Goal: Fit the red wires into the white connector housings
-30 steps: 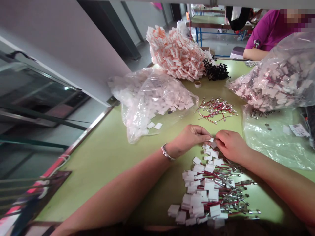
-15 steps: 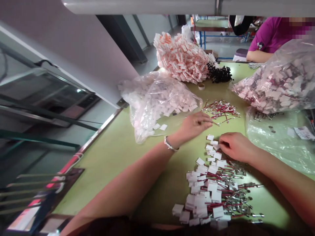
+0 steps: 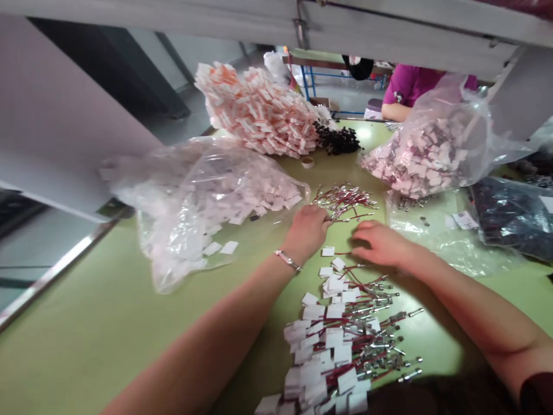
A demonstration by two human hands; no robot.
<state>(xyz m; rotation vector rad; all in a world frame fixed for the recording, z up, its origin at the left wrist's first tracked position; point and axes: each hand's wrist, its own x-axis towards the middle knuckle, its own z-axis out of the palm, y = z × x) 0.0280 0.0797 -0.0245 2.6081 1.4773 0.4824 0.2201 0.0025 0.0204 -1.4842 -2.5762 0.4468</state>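
Note:
My left hand (image 3: 306, 231), with a bracelet at the wrist, is at the near edge of a loose pile of short red wire leads (image 3: 345, 197) with metal ends. Its fingertips are closed at the end of one lead. My right hand (image 3: 381, 243) hovers to the right, thumb and fingers apart. Close to that thumb lies a single white tag (image 3: 328, 251) with a red wire running toward the hand. Below both hands spreads a heap of wire leads with white tags (image 3: 334, 311), the tags on the left and metal ends on the right.
A clear bag of white tags (image 3: 242, 190) lies open at left, two tags (image 3: 228, 247) outside it. Behind are a pink-white stack (image 3: 263, 115), black parts (image 3: 339, 140) and a tape roll (image 3: 307, 162). Another full bag (image 3: 425, 155) stands at right, near a person in purple (image 3: 410, 86).
My view has turned right and shifted. My left hand has come to the edge of the wire pile. My right hand has moved off the tag row and its fingers have spread.

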